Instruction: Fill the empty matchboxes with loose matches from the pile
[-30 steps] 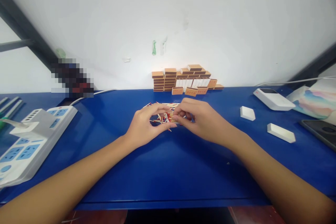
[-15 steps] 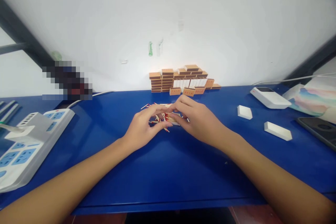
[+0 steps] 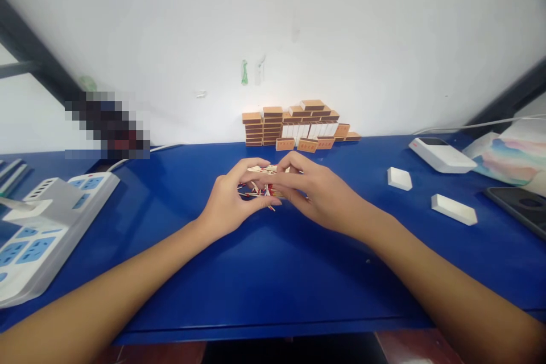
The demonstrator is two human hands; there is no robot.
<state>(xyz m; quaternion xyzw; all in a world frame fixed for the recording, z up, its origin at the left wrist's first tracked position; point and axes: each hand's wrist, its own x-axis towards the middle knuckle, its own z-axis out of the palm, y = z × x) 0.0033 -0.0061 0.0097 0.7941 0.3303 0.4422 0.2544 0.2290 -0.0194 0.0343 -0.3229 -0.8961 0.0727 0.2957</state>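
My left hand [image 3: 232, 199] curves around the left end of a small matchbox tray, its thumb at the near side. From the right, my right hand [image 3: 318, 185] closes over the tray, its fingers bent and covering most of it. Red-tipped matches [image 3: 268, 189] show in the gap between the two hands. More loose matches [image 3: 264, 169] lie on the blue table [image 3: 264, 273], behind and beneath my fingers. The tray's white edges are almost wholly hidden, and how each fingertip touches it is partly out of sight.
Stacked matchboxes [image 3: 273, 125] stand against the white wall, several more in front. To the right lie two small white blocks [image 3: 400, 178] [image 3: 454, 209], a white device [image 3: 443, 156], a dark phone [image 3: 522, 207] and a patterned bag [image 3: 503, 153]. A power strip [image 3: 51, 239] sits left.
My right fingers have shifted slightly left and stretched across the tray, hiding its white edge that showed before. My left hand has barely moved. The view has tilted slightly.
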